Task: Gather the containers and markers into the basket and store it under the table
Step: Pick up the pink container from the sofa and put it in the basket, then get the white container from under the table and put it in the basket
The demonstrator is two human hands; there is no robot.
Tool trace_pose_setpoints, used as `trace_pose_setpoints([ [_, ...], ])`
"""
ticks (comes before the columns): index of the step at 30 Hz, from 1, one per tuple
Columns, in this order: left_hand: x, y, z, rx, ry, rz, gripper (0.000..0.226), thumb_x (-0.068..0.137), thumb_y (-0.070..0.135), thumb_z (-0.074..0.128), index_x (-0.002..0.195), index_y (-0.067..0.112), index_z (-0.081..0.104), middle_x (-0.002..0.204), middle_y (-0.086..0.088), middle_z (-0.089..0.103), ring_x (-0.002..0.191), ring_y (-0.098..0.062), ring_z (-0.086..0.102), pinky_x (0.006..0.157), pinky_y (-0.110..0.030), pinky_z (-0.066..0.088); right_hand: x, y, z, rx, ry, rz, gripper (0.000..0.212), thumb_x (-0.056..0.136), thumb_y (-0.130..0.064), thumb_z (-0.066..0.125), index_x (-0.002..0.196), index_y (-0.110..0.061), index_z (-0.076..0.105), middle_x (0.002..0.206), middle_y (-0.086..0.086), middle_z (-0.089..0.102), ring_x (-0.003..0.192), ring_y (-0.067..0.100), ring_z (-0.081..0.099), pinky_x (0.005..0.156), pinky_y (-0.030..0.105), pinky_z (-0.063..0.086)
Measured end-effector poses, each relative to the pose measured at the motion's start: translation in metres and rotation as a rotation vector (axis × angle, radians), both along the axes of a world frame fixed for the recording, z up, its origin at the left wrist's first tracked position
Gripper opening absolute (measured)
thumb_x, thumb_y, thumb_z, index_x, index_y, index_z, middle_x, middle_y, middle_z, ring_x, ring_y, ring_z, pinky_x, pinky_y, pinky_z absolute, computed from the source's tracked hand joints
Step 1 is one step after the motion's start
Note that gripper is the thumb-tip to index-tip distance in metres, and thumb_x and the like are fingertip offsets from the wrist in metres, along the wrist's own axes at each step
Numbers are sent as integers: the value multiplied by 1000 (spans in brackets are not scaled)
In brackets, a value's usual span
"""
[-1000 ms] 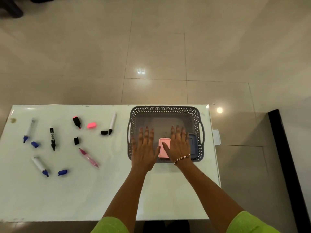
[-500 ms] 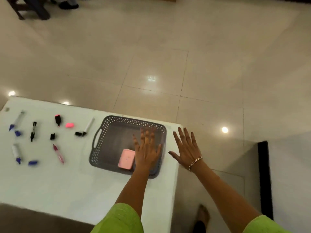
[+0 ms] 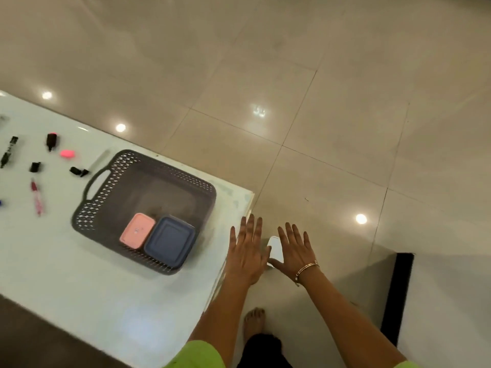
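In the grey basket (image 3: 101,181), pink container (image 3: 136,230) beside blue container (image 3: 170,241).

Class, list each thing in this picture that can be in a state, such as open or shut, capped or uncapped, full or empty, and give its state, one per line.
basket: on the table, holding two boxes
pink box: lid on, in the basket
blue box: lid on, beside the pink box
red marker: on the table, outside the basket
left hand: open, empty
right hand: open, over a white object
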State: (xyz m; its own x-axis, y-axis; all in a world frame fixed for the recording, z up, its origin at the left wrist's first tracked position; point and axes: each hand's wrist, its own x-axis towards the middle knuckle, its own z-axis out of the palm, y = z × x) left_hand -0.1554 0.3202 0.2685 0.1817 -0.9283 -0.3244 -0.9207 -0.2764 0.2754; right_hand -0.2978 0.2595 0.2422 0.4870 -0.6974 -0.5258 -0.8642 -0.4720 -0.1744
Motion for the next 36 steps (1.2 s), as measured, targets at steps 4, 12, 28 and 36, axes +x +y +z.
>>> trace_pose_setpoints([
  [4, -33, 3, -103, 106, 67, -32, 69, 88, 53, 12, 145, 23, -12, 156, -2, -7, 144, -22, -5, 119, -46, 2, -36, -18, -100, 75, 45, -82, 86, 86, -59, 41, 147, -11, 4, 157, 12, 3, 145, 29, 3, 117, 47, 8],
  [12, -50, -7, -313, 246, 35, 38, 63, 87, 50, 26, 140, 16, 34, 140, -9, 49, 126, -27, 50, 101, -49, 41, -57, -56, -320, 324, -17, -353, 91, 76, -45, 68, 144, -13, 16, 153, 11, 20, 138, 31, 25, 109, 44, 32],
  [28, -53, -19, -375, 192, -152, -40, 69, 85, 55, 24, 142, 16, 27, 146, -11, 39, 133, -29, 40, 112, -51, 26, -66, -55, -397, 455, -272, -551, 53, 53, -27, 87, 68, -20, 37, 76, 3, 46, 75, 22, 42, 50, 25, 30],
  [36, -79, -21, -206, 16, -159, -66, 67, 90, 48, 25, 147, 15, 16, 155, -11, 19, 143, -28, 15, 111, -48, 7, -101, -75, -212, 403, -563, -1042, 69, 51, -23, 90, 108, -19, 52, 95, 11, 58, 79, 27, 59, 70, 44, 57],
])
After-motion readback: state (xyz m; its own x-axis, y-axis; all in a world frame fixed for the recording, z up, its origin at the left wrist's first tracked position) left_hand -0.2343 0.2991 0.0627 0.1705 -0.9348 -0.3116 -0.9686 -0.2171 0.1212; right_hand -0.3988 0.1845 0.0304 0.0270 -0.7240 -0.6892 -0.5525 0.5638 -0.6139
